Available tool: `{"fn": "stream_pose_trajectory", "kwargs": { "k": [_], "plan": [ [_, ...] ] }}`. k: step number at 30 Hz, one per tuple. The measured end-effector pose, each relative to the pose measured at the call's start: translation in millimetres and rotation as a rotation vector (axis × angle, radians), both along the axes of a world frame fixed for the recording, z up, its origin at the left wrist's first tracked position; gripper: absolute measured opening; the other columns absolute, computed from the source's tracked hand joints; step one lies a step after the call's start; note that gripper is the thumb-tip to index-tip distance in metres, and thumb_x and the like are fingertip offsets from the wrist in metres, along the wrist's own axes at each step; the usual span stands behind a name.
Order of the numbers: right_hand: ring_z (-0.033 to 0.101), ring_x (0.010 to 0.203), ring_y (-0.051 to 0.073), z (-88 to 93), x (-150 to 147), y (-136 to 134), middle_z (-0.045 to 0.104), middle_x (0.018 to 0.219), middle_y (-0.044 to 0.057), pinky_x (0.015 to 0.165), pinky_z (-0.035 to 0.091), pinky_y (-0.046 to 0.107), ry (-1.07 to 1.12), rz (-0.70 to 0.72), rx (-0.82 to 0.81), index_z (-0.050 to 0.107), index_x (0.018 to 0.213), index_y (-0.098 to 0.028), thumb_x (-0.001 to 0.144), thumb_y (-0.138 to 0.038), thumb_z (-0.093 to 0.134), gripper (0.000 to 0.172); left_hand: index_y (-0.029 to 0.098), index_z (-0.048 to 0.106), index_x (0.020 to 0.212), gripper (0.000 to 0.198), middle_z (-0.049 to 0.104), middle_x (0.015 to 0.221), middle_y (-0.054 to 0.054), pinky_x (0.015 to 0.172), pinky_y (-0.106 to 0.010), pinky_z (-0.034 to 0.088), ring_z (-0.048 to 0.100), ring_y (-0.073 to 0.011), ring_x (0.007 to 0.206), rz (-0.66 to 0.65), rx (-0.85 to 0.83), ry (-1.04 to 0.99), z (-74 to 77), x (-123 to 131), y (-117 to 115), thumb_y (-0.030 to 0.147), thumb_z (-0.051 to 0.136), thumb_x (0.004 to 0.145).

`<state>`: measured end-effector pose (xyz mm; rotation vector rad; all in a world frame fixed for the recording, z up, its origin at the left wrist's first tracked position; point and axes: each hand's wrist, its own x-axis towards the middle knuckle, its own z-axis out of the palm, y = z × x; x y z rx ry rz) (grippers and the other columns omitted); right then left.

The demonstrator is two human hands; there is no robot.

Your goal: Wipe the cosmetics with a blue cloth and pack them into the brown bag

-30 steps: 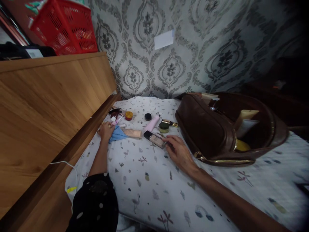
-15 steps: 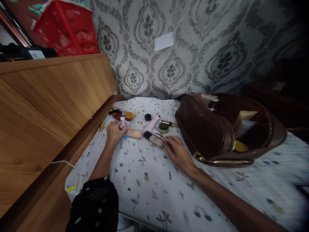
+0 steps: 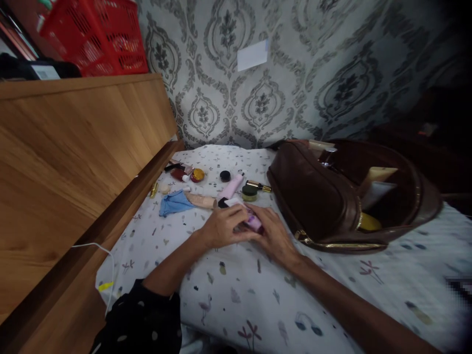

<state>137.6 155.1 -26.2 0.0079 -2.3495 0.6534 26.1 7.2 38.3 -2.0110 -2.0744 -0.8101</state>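
Hands together at mid-sheet — left hand [image 3: 225,227] closed on a pink-and-purple tube [image 3: 253,221], right hand [image 3: 276,237] meeting it from the right, its own grip partly hidden, can't tell. Black cap [image 3: 222,202] just beyond the left knuckles. Far side: pale pink tube [image 3: 233,186], green-lidded jar [image 3: 250,192]. Left: blue cloth [image 3: 175,203] touching beige tube [image 3: 202,200]. Right — open brown leather bag [image 3: 313,196], all on printed sheet [image 3: 236,295].
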Motion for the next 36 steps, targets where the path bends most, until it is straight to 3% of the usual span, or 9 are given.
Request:
{"fn": "stream_pose_trajectory", "kwargs": {
  "k": [3,6,9,11,14,19,25,31,36],
  "plan": [
    [0.061,0.091,0.029,3.2,1.7,0.4,0.069,0.098,0.011,0.081,0.051,0.044,-0.018,-0.019,0.013,0.064,0.117,-0.021,0.094,-0.041,0.056,0.031,0.019,0.064,0.088,0.028,0.068,0.084,-0.004,0.074,-0.029,0.053,0.064,-0.0159,0.076,0.08,-0.097,-0.048,13.0,-11.4,-7.3,0.045,0.054,0.095],
    [0.061,0.092,0.028,5.7,2.7,-1.4,0.068,0.098,0.01,0.082,0.051,0.043,-0.03,-0.054,0.009,0.065,0.114,-0.021,0.094,-0.035,0.056,0.026,0.016,0.066,0.091,0.03,0.069,0.098,-0.012,0.08,-0.036,0.052,0.065,-0.0243,0.091,0.529,-0.197,0.056,27.2,-43.1,-23.6,0.037,0.045,0.099],
    [0.06,0.094,0.028,7.9,2.9,-3.6,0.068,0.099,0.01,0.083,0.052,0.044,-0.041,-0.07,0.016,0.064,0.116,-0.02,0.093,-0.033,0.06,0.027,0.013,0.064,0.104,0.043,0.063,0.118,-0.021,0.086,-0.045,0.05,0.057,-0.0391,0.115,0.911,-0.38,0.189,33.4,-79.1,-47.5,0.053,0.05,0.093],
    [0.06,0.097,0.029,10.3,4.0,-5.6,0.067,0.102,0.011,0.085,0.052,0.045,-0.033,-0.072,0.034,0.064,0.116,-0.02,0.093,-0.033,0.06,0.027,0.013,0.06,0.116,0.051,0.062,0.122,-0.022,0.087,-0.046,0.05,0.059,-0.0397,0.115,1.026,-0.564,0.165,32.1,-96.8,-62.1,0.056,0.052,0.09],
    [0.058,0.102,0.029,14.8,11.0,-9.7,0.065,0.108,0.012,0.088,0.052,0.046,0.0,-0.084,0.097,0.064,0.116,-0.02,0.094,-0.033,0.059,0.027,0.016,0.06,0.116,0.04,0.068,0.117,-0.017,0.084,-0.04,0.05,0.064,-0.034,0.107,0.917,-0.737,0.098,27.7,-111.3,-75.4,0.046,0.054,0.09],
    [0.056,0.098,0.028,16.8,36.3,-14.7,0.063,0.105,0.013,0.081,0.053,0.042,-0.043,-0.086,0.283,0.063,0.116,-0.016,0.093,-0.027,0.057,0.027,0.024,0.066,0.095,0.016,0.072,0.104,-0.004,0.078,-0.029,0.046,0.065,-0.0232,0.097,0.643,-0.741,0.078,34.7,-112.4,-73.9,0.028,0.052,0.087],
    [0.055,0.106,0.03,12.8,48.6,-14.3,0.059,0.114,0.013,0.086,0.054,0.044,-0.106,-0.151,0.196,0.06,0.12,-0.02,0.09,-0.024,0.059,0.031,0.02,0.059,0.077,0.022,0.06,0.075,0.001,0.064,-0.026,0.041,0.054,-0.0149,0.069,0.08,-0.422,-0.155,45.4,-48.6,-33.3,0.034,0.049,0.09],
    [0.053,0.106,0.032,5.4,44.2,-8.4,0.057,0.115,0.013,0.089,0.053,0.05,-0.14,-0.15,0.091,0.061,0.108,-0.021,0.085,-0.02,0.061,0.023,0.02,0.057,0.089,0.006,0.064,0.098,-0.007,0.082,-0.034,0.048,0.059,-0.0219,0.094,0.043,-0.272,0.012,6.8,24.1,7.9,0.02,0.052,0.092],
    [0.054,0.109,0.031,4.5,44.6,-3.8,0.059,0.116,0.013,0.094,0.051,0.051,-0.146,-0.11,0.036,0.06,0.116,-0.021,0.087,-0.02,0.061,0.029,0.022,0.062,0.093,0.01,0.068,0.097,-0.003,0.072,-0.028,0.046,0.062,-0.0198,0.088,0.005,-0.46,-0.045,3.2,-4.6,-1.3,0.02,0.053,0.09]
  ]
}}
